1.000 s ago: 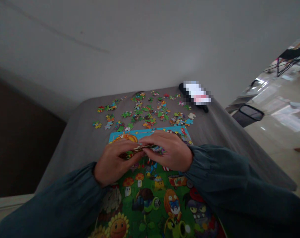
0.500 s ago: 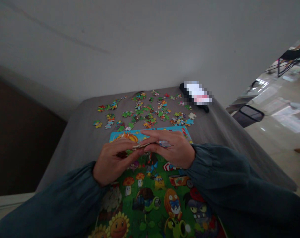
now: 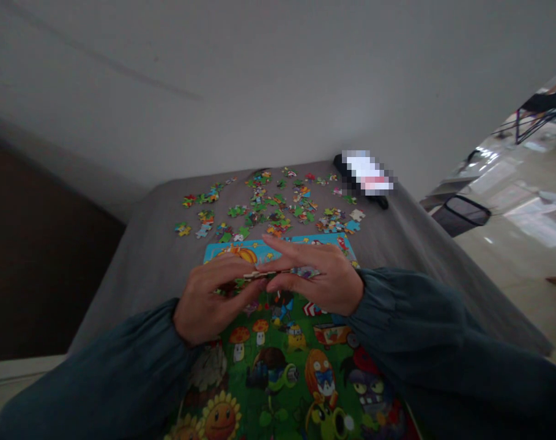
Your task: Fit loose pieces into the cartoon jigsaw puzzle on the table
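My left hand (image 3: 212,302) and my right hand (image 3: 321,275) meet over the upper part of a colourful cartoon puzzle picture (image 3: 278,348). Between their fingertips they pinch puzzle pieces (image 3: 258,274), seen almost edge-on and partly covered by the fingers. Thumbs are below and fingers above the pieces on both sides. The index finger of my right hand is stretched out toward the picture's blue top strip. Mushrooms, sunflowers and other figures show on the green area beneath my wrists.
Many loose puzzle pieces (image 3: 278,208) lie scattered on the grey cloth (image 3: 144,244) beyond the picture. A phone with a blurred bright screen (image 3: 367,172) rests on a dark object at the far right corner. A wall stands behind; a chair (image 3: 463,211) is off to the right.
The fingers have shifted slightly around the pinched pieces, and my right index finger is lifted a little more. The scattered pieces and the picture have stayed in place.
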Demonstrator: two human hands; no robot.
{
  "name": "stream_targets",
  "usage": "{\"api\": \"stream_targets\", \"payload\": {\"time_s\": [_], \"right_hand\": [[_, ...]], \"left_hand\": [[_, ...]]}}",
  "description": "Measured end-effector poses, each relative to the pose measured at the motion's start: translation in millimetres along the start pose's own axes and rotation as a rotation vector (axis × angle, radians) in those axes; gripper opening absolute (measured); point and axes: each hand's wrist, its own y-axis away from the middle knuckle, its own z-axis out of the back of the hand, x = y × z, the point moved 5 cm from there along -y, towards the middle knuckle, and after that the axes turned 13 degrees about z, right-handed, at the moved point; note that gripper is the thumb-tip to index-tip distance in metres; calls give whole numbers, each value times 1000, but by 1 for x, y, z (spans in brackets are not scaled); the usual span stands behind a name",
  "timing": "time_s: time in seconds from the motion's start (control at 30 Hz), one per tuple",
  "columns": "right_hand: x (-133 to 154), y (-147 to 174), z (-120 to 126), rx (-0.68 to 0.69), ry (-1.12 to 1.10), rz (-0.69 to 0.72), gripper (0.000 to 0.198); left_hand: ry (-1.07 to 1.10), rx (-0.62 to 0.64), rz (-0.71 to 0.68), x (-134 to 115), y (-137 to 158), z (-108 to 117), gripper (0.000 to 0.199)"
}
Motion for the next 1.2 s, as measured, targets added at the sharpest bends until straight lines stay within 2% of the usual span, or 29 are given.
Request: {"api": "stream_targets", "payload": {"time_s": [0.17,0.23,0.33,0.4,0.7,0.8,0.87,1.0,1.1,1.2], "right_hand": [[-21,4,1,-121,-115,-252,33],[-28,3,-7,-35,-117,-284,24],[-32,3,-21,166,-174,-238,15],[-33,4,-26,226,-211,-199,16],[-22,-1,-32,251,-145,-40,13],[-21,-1,-34,211,-175,-70,12],[-24,0,-33,163,-221,-144,14],[-36,-1,-14,-52,-190,-304,17],[-45,-1,-2,-208,-297,-401,19],[-51,2,0,-295,-497,-498,21]], "left_hand": [[74,10,-5,-2,2,3,5],[93,19,-41,-5,3,4,5],[100,37,-83,-10,6,2,5],[100,54,-96,-12,8,0,6],[78,114,-80,-15,11,-12,6],[71,153,-71,-18,10,-15,6],[80,168,-72,-19,9,-15,8],[105,140,-22,-16,5,-4,5],[143,75,88,-6,0,11,8],[233,-33,276,9,-5,23,15]]}}
